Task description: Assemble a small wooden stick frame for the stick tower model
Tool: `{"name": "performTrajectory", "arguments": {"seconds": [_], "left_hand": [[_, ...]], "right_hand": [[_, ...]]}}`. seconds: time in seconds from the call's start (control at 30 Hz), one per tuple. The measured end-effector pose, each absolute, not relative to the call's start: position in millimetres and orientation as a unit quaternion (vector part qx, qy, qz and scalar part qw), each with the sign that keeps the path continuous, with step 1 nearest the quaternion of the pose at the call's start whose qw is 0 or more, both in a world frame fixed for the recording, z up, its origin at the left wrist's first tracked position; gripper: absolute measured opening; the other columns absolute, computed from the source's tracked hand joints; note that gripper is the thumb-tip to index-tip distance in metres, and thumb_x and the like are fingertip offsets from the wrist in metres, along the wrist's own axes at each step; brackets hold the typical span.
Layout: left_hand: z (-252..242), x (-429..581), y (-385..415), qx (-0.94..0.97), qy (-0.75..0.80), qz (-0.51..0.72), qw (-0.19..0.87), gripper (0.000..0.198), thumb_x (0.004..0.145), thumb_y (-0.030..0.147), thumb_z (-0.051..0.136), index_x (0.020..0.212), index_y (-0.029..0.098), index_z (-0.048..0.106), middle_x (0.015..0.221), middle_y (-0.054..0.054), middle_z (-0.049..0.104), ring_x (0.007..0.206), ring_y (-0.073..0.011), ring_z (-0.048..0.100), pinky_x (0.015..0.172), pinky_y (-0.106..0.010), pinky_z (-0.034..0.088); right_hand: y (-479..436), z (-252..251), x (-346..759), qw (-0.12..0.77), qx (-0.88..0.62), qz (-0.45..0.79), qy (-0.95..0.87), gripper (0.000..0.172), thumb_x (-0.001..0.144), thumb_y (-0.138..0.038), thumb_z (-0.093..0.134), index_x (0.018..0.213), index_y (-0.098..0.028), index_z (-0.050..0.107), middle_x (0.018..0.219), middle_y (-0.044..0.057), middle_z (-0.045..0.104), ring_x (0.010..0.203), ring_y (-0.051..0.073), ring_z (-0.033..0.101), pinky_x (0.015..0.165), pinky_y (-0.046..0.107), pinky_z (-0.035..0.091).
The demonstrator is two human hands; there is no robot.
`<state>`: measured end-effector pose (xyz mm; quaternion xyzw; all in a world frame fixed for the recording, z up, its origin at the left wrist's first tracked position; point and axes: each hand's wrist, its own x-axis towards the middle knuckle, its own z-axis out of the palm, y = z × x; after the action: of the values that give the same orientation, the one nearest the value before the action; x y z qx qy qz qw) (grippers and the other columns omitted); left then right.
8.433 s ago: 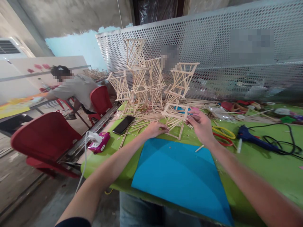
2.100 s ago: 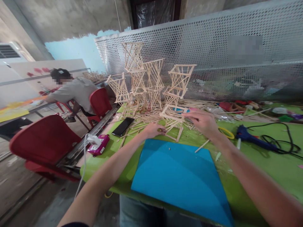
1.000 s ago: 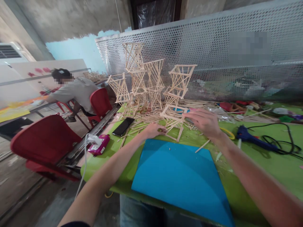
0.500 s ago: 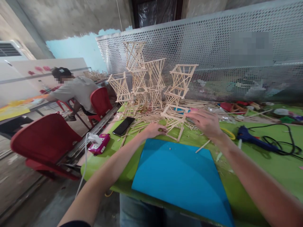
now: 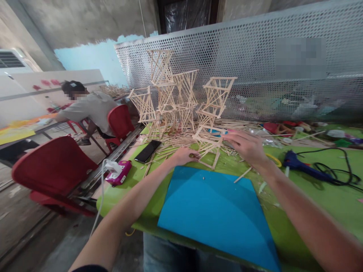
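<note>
A small open frame of thin wooden sticks [image 5: 208,136] stands on the green table behind a blue board [image 5: 215,211]. My left hand [image 5: 184,155] pinches its lower left corner between thumb and fingers. At its upper right corner, my right hand [image 5: 245,145] has its fingers closed on the stick end. Taller towers of glued wooden sticks [image 5: 185,88] rise behind it, with a heap of loose sticks [image 5: 181,138] around their feet. One short stick [image 5: 243,175] lies across the blue board's far edge.
On the right lies a blue glue gun [image 5: 306,166] with a coiled black cord. A black phone [image 5: 148,151] and a magenta power strip [image 5: 119,173] are at the left edge. Red chairs [image 5: 53,170] and a seated person [image 5: 90,107] are further left. A perforated metal screen [image 5: 249,56] stands behind.
</note>
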<state>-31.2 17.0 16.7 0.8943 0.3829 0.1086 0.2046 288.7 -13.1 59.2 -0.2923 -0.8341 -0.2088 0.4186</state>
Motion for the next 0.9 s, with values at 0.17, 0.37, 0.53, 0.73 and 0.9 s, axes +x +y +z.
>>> {"name": "performTrajectory", "arguments": {"seconds": [0.17, 0.37, 0.53, 0.73, 0.9], "left_hand": [[17.9, -31.4, 15.0, 0.894, 0.383, 0.11, 0.204, 0.032, 0.099, 0.055, 0.07, 0.113, 0.028, 0.081, 0.116, 0.001, 0.083, 0.102, -0.0204, 0.075, 0.091, -0.027, 0.047], [17.1, -33.4, 15.4, 0.897, 0.374, 0.115, 0.205, 0.033, 0.099, 0.055, 0.07, 0.115, 0.028, 0.081, 0.119, 0.001, 0.082, 0.105, -0.0211, 0.075, 0.094, -0.028, 0.046], [14.7, -33.9, 17.4, 0.897, 0.371, 0.121, 0.208, 0.031, 0.1, 0.053, 0.069, 0.114, 0.028, 0.082, 0.117, 0.001, 0.083, 0.102, -0.0208, 0.075, 0.092, -0.028, 0.047], [14.5, -34.2, 18.3, 0.9, 0.365, 0.122, 0.206, 0.032, 0.099, 0.055, 0.069, 0.112, 0.029, 0.081, 0.115, 0.001, 0.083, 0.101, -0.0203, 0.075, 0.091, -0.027, 0.047], [17.0, -31.9, 15.2, 0.895, 0.376, 0.112, 0.211, 0.035, 0.1, 0.056, 0.067, 0.118, 0.028, 0.08, 0.114, 0.001, 0.083, 0.092, -0.0189, 0.074, 0.081, -0.026, 0.047]], "right_hand": [[-13.2, 58.2, 290.3, 0.413, -0.294, -0.216, -0.835, 0.024, 0.104, -0.02, 0.066, 0.121, -0.029, 0.08, 0.12, 0.0, 0.083, 0.117, 0.022, 0.077, 0.107, 0.036, 0.059], [-10.6, 56.3, 293.6, 0.419, -0.303, -0.209, -0.83, 0.024, 0.103, -0.022, 0.069, 0.122, -0.031, 0.081, 0.12, -0.001, 0.083, 0.117, 0.023, 0.078, 0.104, 0.037, 0.061], [-11.1, 57.3, 290.3, 0.426, -0.292, -0.214, -0.829, 0.024, 0.103, -0.019, 0.068, 0.12, -0.031, 0.081, 0.118, -0.001, 0.084, 0.115, 0.023, 0.079, 0.105, 0.037, 0.061], [-12.1, 60.2, 285.9, 0.433, -0.292, -0.205, -0.828, 0.024, 0.102, -0.019, 0.069, 0.116, -0.032, 0.083, 0.114, -0.002, 0.084, 0.112, 0.023, 0.08, 0.104, 0.037, 0.062], [-13.7, 62.9, 285.0, 0.428, -0.288, -0.217, -0.828, 0.022, 0.103, -0.019, 0.067, 0.114, -0.03, 0.083, 0.112, -0.002, 0.085, 0.11, 0.022, 0.08, 0.102, 0.036, 0.062]]}}
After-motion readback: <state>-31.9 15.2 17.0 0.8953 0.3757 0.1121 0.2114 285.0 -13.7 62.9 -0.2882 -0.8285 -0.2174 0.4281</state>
